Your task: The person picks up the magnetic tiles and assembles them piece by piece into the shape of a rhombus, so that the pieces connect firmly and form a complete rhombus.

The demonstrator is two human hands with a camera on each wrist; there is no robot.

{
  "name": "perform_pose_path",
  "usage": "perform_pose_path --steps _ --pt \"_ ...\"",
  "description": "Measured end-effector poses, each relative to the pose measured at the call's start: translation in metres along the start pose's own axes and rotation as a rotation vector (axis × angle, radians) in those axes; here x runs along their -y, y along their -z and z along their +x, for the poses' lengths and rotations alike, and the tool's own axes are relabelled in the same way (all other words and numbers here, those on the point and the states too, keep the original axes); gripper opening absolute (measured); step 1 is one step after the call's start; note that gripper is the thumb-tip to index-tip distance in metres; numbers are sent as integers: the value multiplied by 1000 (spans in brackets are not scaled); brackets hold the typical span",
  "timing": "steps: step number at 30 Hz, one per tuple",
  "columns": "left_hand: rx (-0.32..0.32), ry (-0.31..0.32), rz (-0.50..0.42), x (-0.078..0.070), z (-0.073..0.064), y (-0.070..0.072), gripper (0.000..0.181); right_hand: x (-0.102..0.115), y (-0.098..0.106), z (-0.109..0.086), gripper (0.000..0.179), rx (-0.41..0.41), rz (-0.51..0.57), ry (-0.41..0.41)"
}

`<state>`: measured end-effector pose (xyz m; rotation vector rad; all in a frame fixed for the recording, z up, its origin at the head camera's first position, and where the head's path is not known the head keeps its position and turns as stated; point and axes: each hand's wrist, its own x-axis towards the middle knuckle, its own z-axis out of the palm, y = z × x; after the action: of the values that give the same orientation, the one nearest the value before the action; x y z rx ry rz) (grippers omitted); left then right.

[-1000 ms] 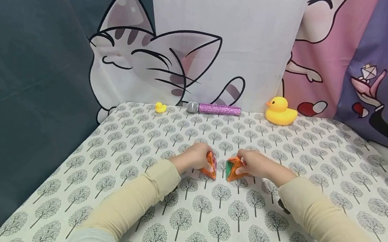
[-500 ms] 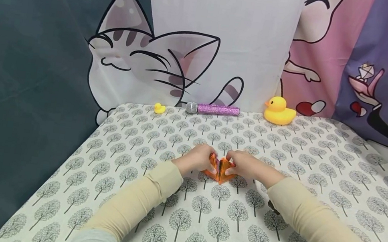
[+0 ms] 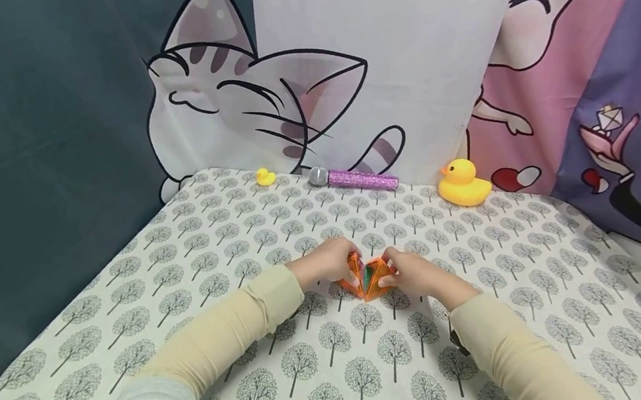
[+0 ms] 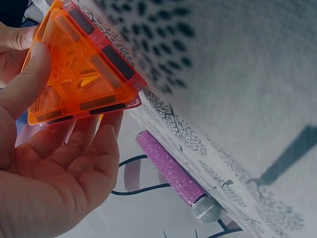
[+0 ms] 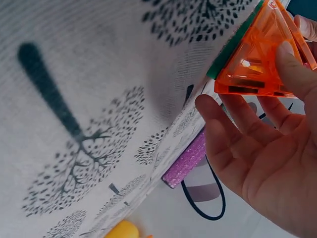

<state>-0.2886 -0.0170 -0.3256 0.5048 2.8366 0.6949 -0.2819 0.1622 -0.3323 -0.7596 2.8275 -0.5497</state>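
Cartoon-cat hangings are backing the worktop in the head view, where I am watching my left hand and right hand pressing two orange triangle tiles together near the middle of the tree-print cloth, edges touching along a central seam, with something green showing between them. A small yellow duck, a glittery purple microphone and a larger yellow duck are lying along the far edge, well apart from my hands. Moving to the left wrist view, my thumb and curled fingers are pinching the left orange tile, its lower edge resting on the cloth. In the right wrist view, my fingers are curling around the right orange tile, with a green edge just beside it. I am judging that uneven pressure could make the tiles slip apart or topple, since they are standing tilted on soft cloth. No containers are showing in any view.
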Motion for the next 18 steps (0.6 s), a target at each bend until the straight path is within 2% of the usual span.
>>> perform_pose_path --steps 3,10,18 --pt "5 8 -11 -1 0 0 56 -1 0 0 41 21 -19 -24" --pt "10 25 -3 -1 2 -1 56 1 -1 0 21 103 -137 -88" --pt "16 38 -22 1 2 -2 56 3 2 2 21 111 -73 -114"
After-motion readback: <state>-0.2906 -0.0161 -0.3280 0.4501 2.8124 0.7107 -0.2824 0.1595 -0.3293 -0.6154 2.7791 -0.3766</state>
